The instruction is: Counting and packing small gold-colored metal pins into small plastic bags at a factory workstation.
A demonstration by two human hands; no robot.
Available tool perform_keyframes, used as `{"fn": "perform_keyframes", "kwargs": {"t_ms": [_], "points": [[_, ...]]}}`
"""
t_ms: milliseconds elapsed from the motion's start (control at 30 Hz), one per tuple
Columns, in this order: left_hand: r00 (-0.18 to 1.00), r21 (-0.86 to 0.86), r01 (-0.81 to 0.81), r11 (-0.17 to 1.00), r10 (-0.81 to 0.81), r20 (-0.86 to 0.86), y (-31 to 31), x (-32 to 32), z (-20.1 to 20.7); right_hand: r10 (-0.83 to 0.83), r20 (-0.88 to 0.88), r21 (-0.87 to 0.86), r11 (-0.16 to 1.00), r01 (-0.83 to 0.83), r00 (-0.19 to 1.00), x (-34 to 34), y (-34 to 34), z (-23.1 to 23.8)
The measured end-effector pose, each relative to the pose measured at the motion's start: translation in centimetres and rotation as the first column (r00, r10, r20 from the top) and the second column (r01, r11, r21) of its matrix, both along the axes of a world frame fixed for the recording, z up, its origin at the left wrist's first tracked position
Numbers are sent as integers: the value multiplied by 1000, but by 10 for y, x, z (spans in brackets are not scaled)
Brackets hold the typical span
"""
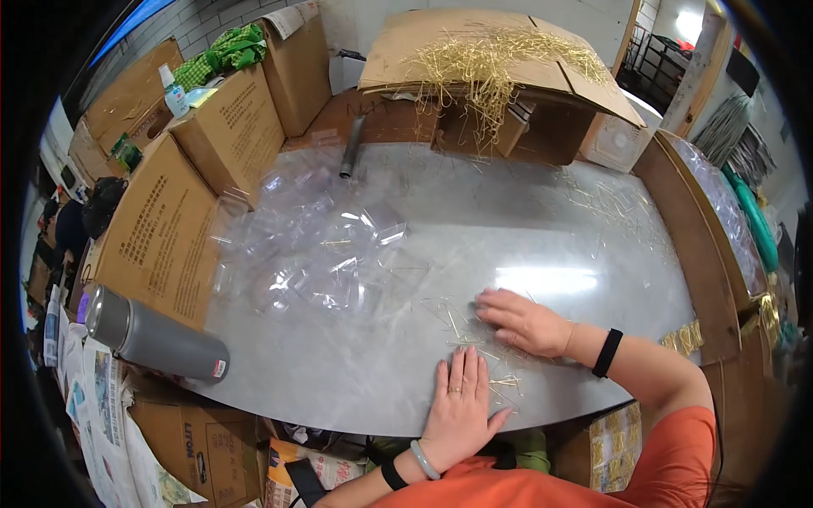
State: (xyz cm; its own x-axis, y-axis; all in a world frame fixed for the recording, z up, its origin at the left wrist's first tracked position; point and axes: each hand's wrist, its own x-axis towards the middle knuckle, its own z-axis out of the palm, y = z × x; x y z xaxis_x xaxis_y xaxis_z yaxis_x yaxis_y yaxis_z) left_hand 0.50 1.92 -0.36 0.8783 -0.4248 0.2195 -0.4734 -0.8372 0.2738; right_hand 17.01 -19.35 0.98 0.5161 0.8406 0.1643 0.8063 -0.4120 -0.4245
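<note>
My left hand [461, 400] lies flat, palm down, on the grey table top [525, 229] near its front edge, fingers together over thin gold wire pieces [474, 347]. My right hand [522, 321] also lies flat just beyond it, fingers pointing left, pressing on the same scatter of gold pieces. A pile of clear plastic boxes [318, 250] sits to the left of the hands. Neither hand grips anything.
A grey flask [152, 337] lies on its side at the left edge. Cardboard boxes [165, 233] line the left. A heap of gold wires [491, 63] rests on a flattened box at the back. A dark tube [351, 146] lies nearby.
</note>
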Motion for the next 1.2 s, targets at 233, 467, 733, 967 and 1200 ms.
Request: {"fn": "perform_keyframes", "kwargs": {"t_ms": [233, 467, 733, 967, 1200], "points": [[998, -22, -47, 999, 47, 39, -3, -4, -1, -282, 70, -125, 949, 289, 957, -18, -2, -11], [967, -72, -253, 965, 255, 25, -5, -13, -5, 226, 10, -165, 961, -221, 974, -15, 40, -7], [926, 51, -344, 937, 348, -146, 22, -9, 4, -6, 67, -239, 971, 22, 998, -74, -5, 27], [979, -48, -78, 996, 68, -193, 30, 23, 3, 72, -143, -154, 984, -94, 987, -83, -29, 11], [974, -37, 189, 981, -192, -117, 18, 14, 1, -8, -183, 24, 1000, 12, 983, -105, -34, 6]]}}
